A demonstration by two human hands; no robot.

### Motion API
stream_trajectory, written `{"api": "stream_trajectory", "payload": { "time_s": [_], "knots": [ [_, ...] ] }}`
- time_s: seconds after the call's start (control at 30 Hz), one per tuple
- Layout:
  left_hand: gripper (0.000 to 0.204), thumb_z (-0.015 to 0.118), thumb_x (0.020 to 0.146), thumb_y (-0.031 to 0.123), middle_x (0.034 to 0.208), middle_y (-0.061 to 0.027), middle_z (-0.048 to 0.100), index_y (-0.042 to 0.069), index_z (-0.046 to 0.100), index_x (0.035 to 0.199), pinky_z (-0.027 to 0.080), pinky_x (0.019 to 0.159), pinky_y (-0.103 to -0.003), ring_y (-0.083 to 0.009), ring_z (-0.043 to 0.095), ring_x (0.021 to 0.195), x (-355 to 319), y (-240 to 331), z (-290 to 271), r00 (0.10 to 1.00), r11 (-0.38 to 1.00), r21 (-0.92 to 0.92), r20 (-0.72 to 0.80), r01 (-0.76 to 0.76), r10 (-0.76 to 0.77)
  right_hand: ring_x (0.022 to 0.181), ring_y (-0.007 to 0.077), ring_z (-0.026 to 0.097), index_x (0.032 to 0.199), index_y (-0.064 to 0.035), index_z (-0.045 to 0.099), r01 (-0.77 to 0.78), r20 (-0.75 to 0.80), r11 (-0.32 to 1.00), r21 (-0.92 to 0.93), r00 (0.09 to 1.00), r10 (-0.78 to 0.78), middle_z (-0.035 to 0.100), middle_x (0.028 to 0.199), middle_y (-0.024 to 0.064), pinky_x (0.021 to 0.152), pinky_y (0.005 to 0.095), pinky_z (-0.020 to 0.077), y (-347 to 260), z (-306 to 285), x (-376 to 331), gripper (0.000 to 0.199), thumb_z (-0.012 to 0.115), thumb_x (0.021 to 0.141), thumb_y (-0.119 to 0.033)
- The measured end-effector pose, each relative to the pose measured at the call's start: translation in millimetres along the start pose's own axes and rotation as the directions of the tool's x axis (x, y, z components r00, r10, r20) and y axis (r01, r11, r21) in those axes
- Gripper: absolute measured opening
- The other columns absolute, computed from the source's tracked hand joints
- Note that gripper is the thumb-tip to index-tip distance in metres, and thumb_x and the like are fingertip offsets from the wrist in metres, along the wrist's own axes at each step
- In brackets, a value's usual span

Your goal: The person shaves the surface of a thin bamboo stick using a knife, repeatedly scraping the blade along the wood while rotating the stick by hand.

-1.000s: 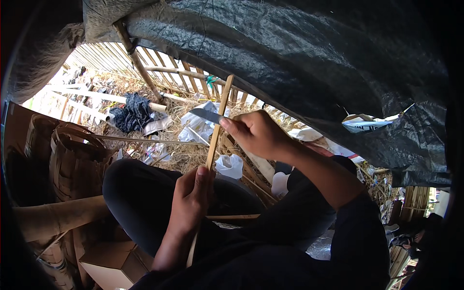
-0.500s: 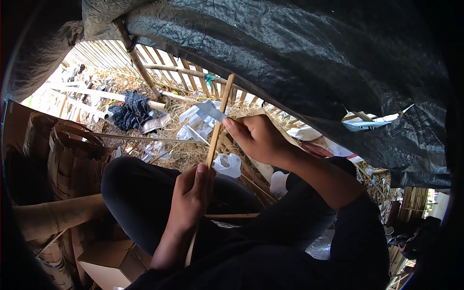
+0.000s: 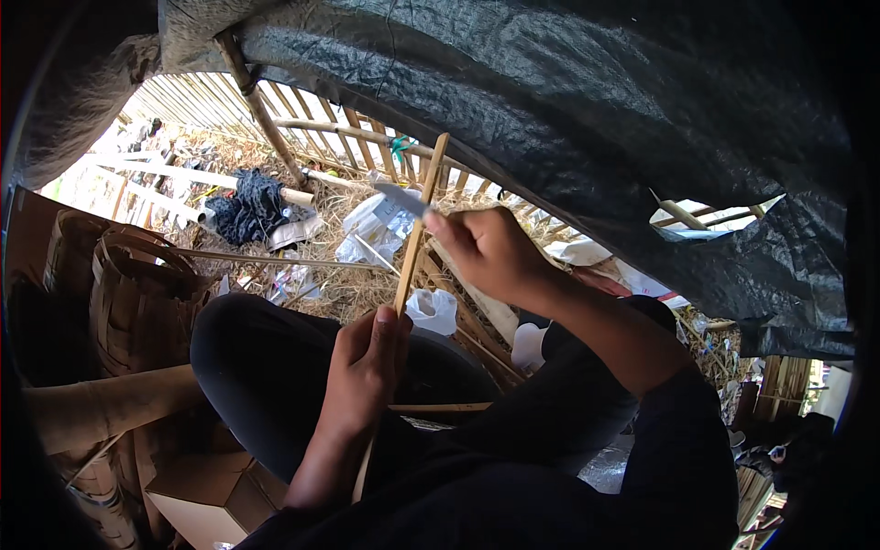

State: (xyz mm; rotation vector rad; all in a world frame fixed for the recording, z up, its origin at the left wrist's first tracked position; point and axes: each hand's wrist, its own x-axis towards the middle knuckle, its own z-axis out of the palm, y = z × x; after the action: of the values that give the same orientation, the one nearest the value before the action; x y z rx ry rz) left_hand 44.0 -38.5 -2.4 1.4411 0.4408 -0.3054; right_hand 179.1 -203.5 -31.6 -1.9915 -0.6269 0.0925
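Note:
A long flat bamboo strip (image 3: 412,263) rises at a slant in front of me, its upper end free and its lower end running past my wrist toward my lap. My left hand (image 3: 364,368) is closed around its lower part, thumb on top. My right hand (image 3: 492,254) grips a knife (image 3: 400,198), whose grey blade crosses the strip near its upper part and points left. The knife's handle is hidden inside the fingers.
Black plastic sheeting (image 3: 568,101) hangs at upper right, with a torn hole. Woven bamboo baskets (image 3: 147,293), a thick bamboo pole (image 3: 119,403) and a cardboard box (image 3: 211,495) stand at left. Straw, plastic bags (image 3: 431,311) and a dark cloth (image 3: 247,209) litter the ground beyond my knees.
The knife blade has turned in my right hand, its flat face showing less. Both hands stay almost in place, and the hole in the sheeting gapes wider.

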Motion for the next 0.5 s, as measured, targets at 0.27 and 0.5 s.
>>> {"api": "stream_trajectory", "payload": {
  "time_s": [0.27, 0.5],
  "knots": [
    [0.049, 0.040, 0.103, 0.044, 0.061, 0.0063, 0.043, 0.002, 0.055, 0.081, 0.024, 0.048, -0.020, -0.0009, 0.034, 0.054, -4, 0, -3, 0.999, 0.999, -0.008, 0.016, 0.034, -0.034, 0.041, 0.0100, 0.037, 0.055, -0.0005, 0.052, -0.109, 0.074, 0.993, -0.036, 0.991, 0.111, 0.042, 0.043, 0.0056, 0.042, 0.0346, 0.0307, -3, -4, -1, 0.057, 0.055, 0.098, -0.038],
    [0.049, 0.040, 0.103, 0.044, 0.062, 0.0060, 0.043, 0.003, 0.055, 0.081, 0.024, 0.049, -0.020, -0.0007, 0.034, 0.054, -6, 1, -8, 0.999, 0.998, -0.047, 0.019, 0.048, -0.047, 0.044, 0.0101, 0.033, 0.055, -0.0016, 0.050, -0.075, 0.087, 0.996, 0.048, 0.994, 0.071, 0.039, 0.044, 0.0033, 0.043, 0.0344, 0.0300, -4, 1, 0, 0.060, 0.053, 0.098, -0.043]
  ]
}}
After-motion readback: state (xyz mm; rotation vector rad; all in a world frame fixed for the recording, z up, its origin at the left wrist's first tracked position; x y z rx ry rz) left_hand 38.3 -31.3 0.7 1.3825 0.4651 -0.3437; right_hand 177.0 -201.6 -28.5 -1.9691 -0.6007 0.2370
